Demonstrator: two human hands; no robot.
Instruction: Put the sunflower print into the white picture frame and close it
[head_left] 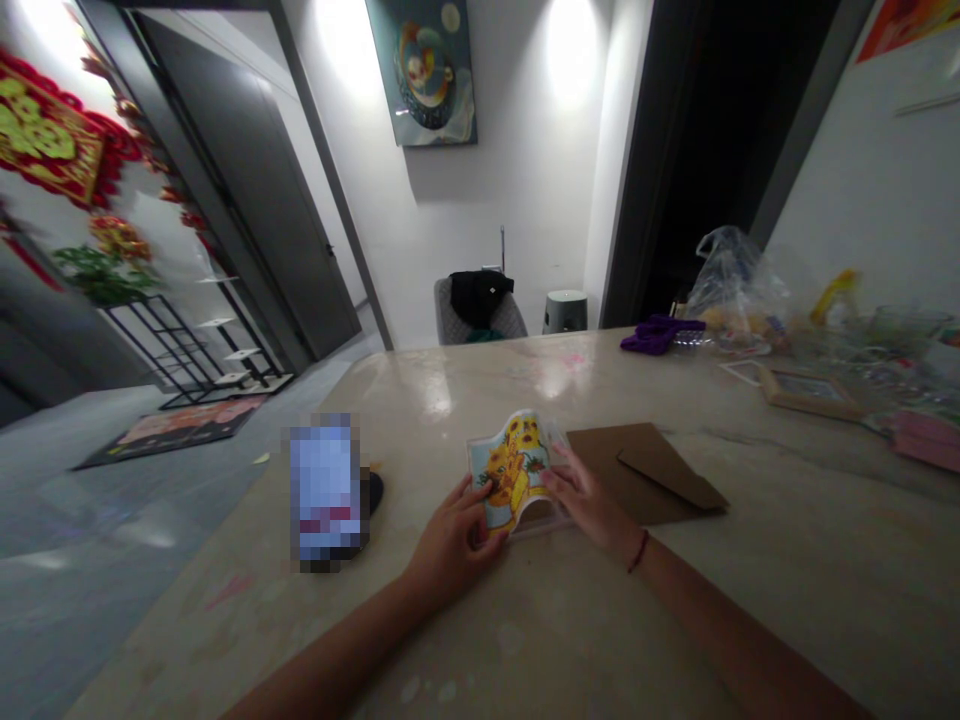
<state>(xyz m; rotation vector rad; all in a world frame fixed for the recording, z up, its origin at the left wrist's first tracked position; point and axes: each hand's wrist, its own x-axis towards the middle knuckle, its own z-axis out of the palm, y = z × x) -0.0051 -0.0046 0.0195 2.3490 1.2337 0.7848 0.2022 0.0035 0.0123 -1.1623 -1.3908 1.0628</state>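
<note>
A small sheet with a yellow sunflower picture point(517, 460) is bowed upward between my two hands above the table. My left hand point(461, 525) grips its left and lower edge, thumb near the bottom and fingers on the printed face. My right hand point(589, 500), with a dark red string on the wrist, holds its right edge with the fingertips. A clear plastic layer point(551, 525) shows under and beside the sheet; whether it is a sleeve or a frame I cannot tell. Just right of my right hand, a brown paper envelope point(622, 450) lies on the table with its flap toward the right.
On the marble-look table point(510, 640), a phone with a blurred screen point(326, 490) stands on a dark round stand at left. At right are a purple cloth point(656, 335), a plastic bag point(735, 290), a wooden frame point(810, 390) and a pink item point(926, 440). A chair point(450, 310) stands beyond.
</note>
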